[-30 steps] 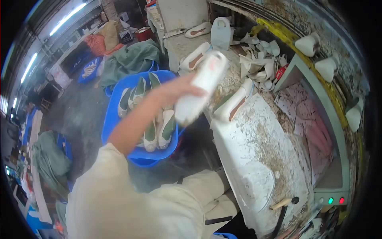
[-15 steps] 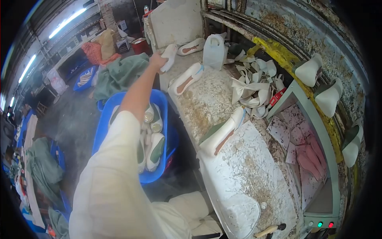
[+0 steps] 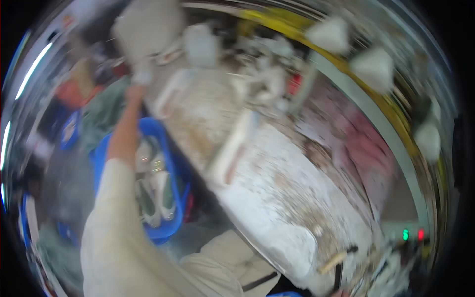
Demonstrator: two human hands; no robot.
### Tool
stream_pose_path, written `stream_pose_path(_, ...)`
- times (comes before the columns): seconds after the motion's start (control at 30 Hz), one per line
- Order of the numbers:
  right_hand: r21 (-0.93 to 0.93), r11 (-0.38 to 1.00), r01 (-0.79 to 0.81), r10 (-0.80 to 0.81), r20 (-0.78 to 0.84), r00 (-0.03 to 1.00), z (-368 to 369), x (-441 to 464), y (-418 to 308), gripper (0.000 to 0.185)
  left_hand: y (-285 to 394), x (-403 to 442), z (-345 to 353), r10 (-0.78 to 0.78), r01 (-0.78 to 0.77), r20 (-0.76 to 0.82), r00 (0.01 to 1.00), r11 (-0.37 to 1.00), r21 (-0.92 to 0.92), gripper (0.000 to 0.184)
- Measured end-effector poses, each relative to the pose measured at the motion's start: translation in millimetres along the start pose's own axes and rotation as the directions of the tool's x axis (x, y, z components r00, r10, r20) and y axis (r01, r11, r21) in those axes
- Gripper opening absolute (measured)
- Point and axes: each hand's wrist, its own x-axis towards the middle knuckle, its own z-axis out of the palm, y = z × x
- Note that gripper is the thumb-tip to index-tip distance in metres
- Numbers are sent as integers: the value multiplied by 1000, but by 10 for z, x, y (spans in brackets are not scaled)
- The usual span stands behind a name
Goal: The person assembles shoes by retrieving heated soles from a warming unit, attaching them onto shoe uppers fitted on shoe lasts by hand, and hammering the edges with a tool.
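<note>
My left hand (image 3: 134,92) reaches out to the far left end of the workbench (image 3: 267,163), its fingers around a white shoe (image 3: 143,76); motion blurs both. Close by on the bench, another white shoe (image 3: 173,93) lies on its side, and a third white shoe (image 3: 233,148) rests nearer to me. Below my left forearm stands a blue basket (image 3: 170,225) with several white and green shoes in it. A sliver of skin at the bottom edge seems to be my right hand (image 3: 341,293); its fingers are hidden.
A white plastic jug (image 3: 202,45) and a heap of pale scraps (image 3: 269,74) occupy the bench's far side. On the right is a grey-green framed box (image 3: 418,198) with lit buttons. A wooden-handled brush (image 3: 334,261) lies near the front. White shoes (image 3: 373,69) hang along the right.
My view has swung to the right and blurred, shifting the bench leftward in the picture. The left hand stays at the white shoe. A bit of skin now appears at the bottom edge.
</note>
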Motion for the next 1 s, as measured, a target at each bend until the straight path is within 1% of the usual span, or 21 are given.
stream_pose_path(0.03, -11, 999, 32, -32, 37, 999, 18, 96, 12, 21, -114, 115, 234, 45, -44, -12, 999, 995, 89, 58)
stream_pose_path(0.07, 191, 979, -76, 72, 27, 997, 91, 181, 98, 20, -230, 250, 429, 22, -18, -84, 996, 998, 54, 56)
stream_pose_path(0.1, 253, 959, -126, 119, 45, 992, 4, 582, -226, 5, -487, 487, 839, 217, -213, -276, 936, 976, 44, 56)
stream_pose_path(0.13, 278, 958, -76, 64, 53, 997, 15, 867, -316, 7, -272, 277, 495, 69, -112, -188, 980, 966, -231, 63)
stream_pose_path(0.2, 338, 939, 56, -72, 35, 997, 189, 1397, -404, 10, 477, -387, -582, -131, 129, -7, 991, 980, -150, 78)
stream_pose_path(0.27, 328, 906, 267, -268, -44, 962, 530, 2015, -389, 15, 1290, -955, -1328, -101, 27, -523, 846, 989, -147, 69)
stream_pose_path(0.33, 265, 923, 278, -268, -73, 961, 1058, 2649, -287, 25, 2099, -1707, -2125, 226, -539, -574, 787, 704, -462, 53)
stream_pose_path(0.37, 276, 937, 214, -205, -61, 977, 1523, 2956, -53, 29, 2553, -2317, -2650, 475, -659, -462, 749, 454, -600, 42)
stream_pose_path(0.4, 128, 985, 120, -97, -172, 980, 1994, 3263, 39, 37, 2843, -2646, -2777, 685, -737, -411, 602, 277, -617, 42)
stream_pose_path(0.43, 210, 976, 61, -37, -116, 993, 2193, 3632, 107, 37, 3203, -3147, -3006, 839, -802, -324, 437, 201, -563, 45)
stream_pose_path(0.47, 284, 959, -6, 24, -60, 998, 2386, 4001, 170, 38, 3560, -3548, -3135, 931, -668, -248, 269, -6, -744, 48)
stream_pose_path(0.5, 316, 944, -94, 98, 1, 995, 2546, 4312, 203, 39, 3941, -3832, -2964, 928, -726, -370, 39, -228, -648, 56)
stream_pose_path(0.6, 465, 832, -303, 263, 150, 953, 2862, 4760, 237, 40, 5076, -4743, -2643, 937, -769, -331, -112, -293, -568, 77)
stream_pose_path(0.67, 710, 589, -385, 341, 213, 915, 2958, 4757, 300, 41, 5909, -5134, -2386, 952, -868, -303, 40, -117, -482, 81)
stream_pose_path(0.77, 936, -265, -230, 350, 316, 882, 2796, 4319, 439, 43, 6685, -5305, -2275, 983, -826, -96, 160, 80, -558, 79)
stream_pose_path(0.8, 923, -327, -204, 338, 316, 887, 2536, 4007, 470, 43, 6756, -5337, -2171, 976, -796, -125, 178, 68, -602, 78)
stream_pose_path(0.83, 901, -173, -397, 479, 430, 765, 1951, 3688, 299, 41, 6808, -5369, -2079, 968, -765, -154, 196, 53, -642, 76)
stream_pose_path(0.87, 889, 232, -395, 438, 267, 858, 1649, 3263, 291, 45, 6851, -5367, -2031, 958, -736, -186, 219, 37, -676, 75)
stream_pose_path(0.9, 828, 371, -420, 293, 324, 899, 1207, 2996, 192, 48, 6905, -5303, -2031, 970, -738, -133, 206, 64, -672, 72)
stream_pose_path(0.97, 817, 95, -569, 374, 501, 780, 810, 2375, 12, 50, 6976, -5067, -2126, 982, -748, -33, 186, 120, -652, 68)
stream_pose_path(1.0, 742, 27, -670, 359, 618, 699, 665, 2105, -26, 51, 7038, -4962, -2134, 965, -721, -103, 239, 105, -685, 66)
